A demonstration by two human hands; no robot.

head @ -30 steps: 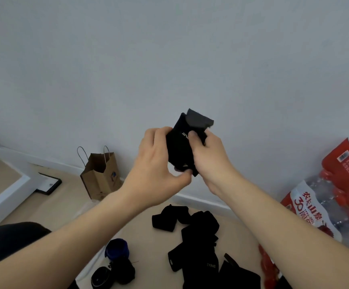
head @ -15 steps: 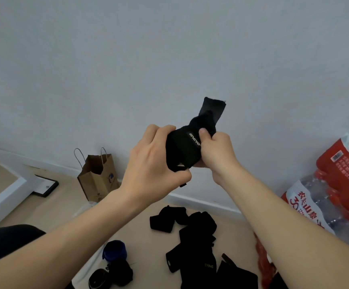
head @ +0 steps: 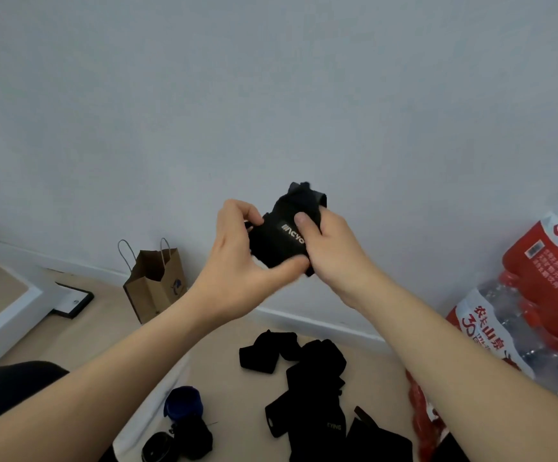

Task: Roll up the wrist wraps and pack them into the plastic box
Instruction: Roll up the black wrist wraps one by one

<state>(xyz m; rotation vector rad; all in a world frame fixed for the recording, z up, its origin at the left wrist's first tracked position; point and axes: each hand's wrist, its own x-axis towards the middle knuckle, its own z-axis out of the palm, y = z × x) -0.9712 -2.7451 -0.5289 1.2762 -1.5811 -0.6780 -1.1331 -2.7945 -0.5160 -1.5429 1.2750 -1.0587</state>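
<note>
In front of the wall I hold a black wrist wrap (head: 282,238), rolled into a thick bundle with white lettering on it. My left hand (head: 237,261) grips its left side, thumb under the roll. My right hand (head: 331,248) grips the right side, thumb pressed on top near the lettering. A short tail of the wrap sticks up above my right hand. On the floor below lie several loose black wrist wraps (head: 314,388). A clear plastic box (head: 144,418) stands at the bottom left, holding a blue roll (head: 184,401) and black rolls (head: 190,438).
A brown paper bag (head: 157,285) stands against the wall on the left. A white furniture edge (head: 7,315) and a dark flat frame (head: 70,300) lie further left. Packs of bottled water in red wrapping (head: 537,311) fill the right side.
The upright tail of the wrap has been folded down onto the roll and is now much shorter. Both hands have turned the bundle so its lettering faces me.
</note>
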